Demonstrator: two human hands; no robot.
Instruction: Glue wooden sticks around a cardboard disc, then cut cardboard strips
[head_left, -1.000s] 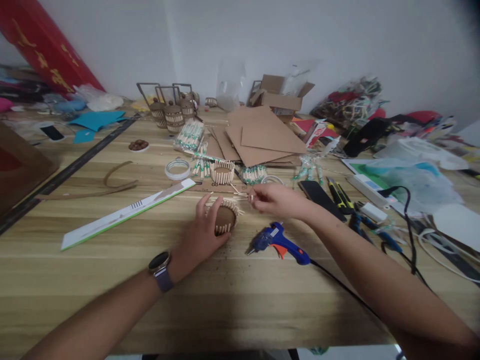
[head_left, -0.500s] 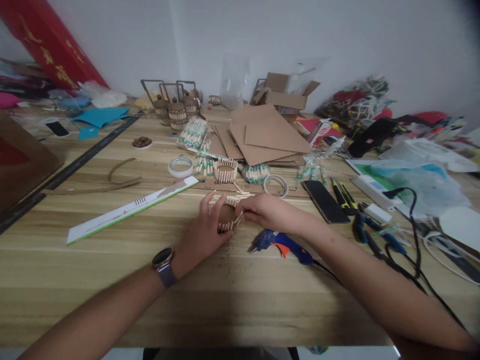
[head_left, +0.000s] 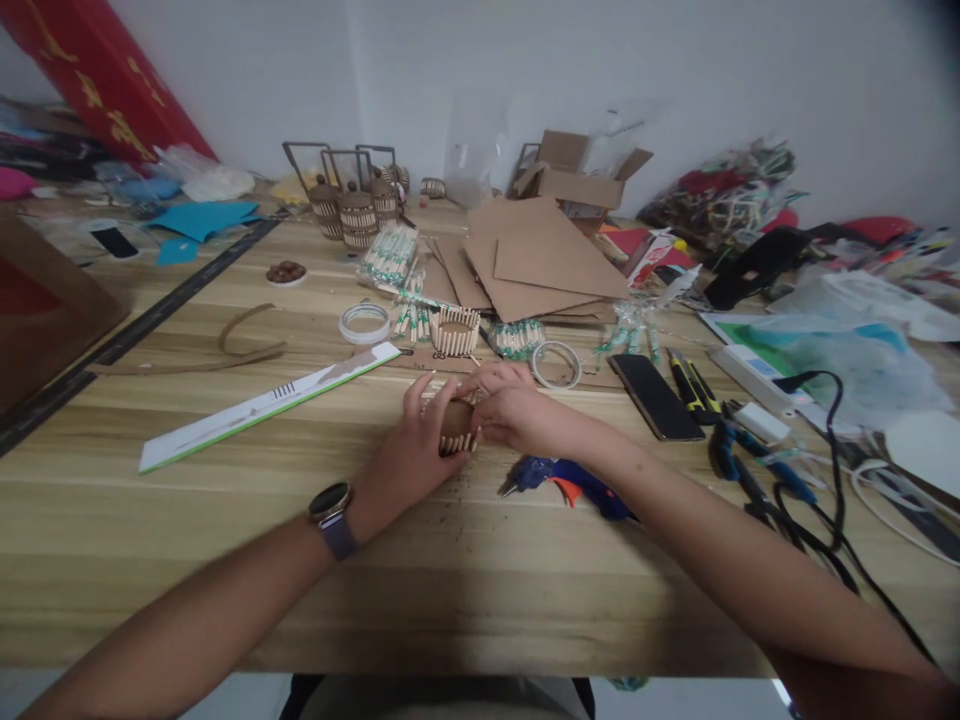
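A small round cardboard cup ringed with short wooden sticks [head_left: 456, 442] sits low on the table between my hands. My left hand [head_left: 401, 450], with a watch on its wrist, curves around the cup's left side, thumb at the near edge and fingers at the far edge. At the right side of the cup, the fingers of my right hand [head_left: 517, 412] are pinched together against the rim and hide what is between them. Just right of the cup lies a blue glue gun [head_left: 551, 476] with an orange trigger. A second stick ring [head_left: 456, 332] stands farther back.
Behind are cardboard sheets [head_left: 555, 250], bagged sticks [head_left: 390, 252] and tape rolls [head_left: 364, 322]. A white strip with a green edge [head_left: 270, 408] lies left. To the right are a phone [head_left: 656, 397], yellow cutters [head_left: 694, 388], pliers [head_left: 726, 450] and black cables [head_left: 836, 470]. Finished lidded pots [head_left: 358, 218] stand at the back.
My right hand has moved in closer against the cup's right side; the stick that showed at its fingertips is now hidden. My left hand keeps its hold. The view has shifted slightly.
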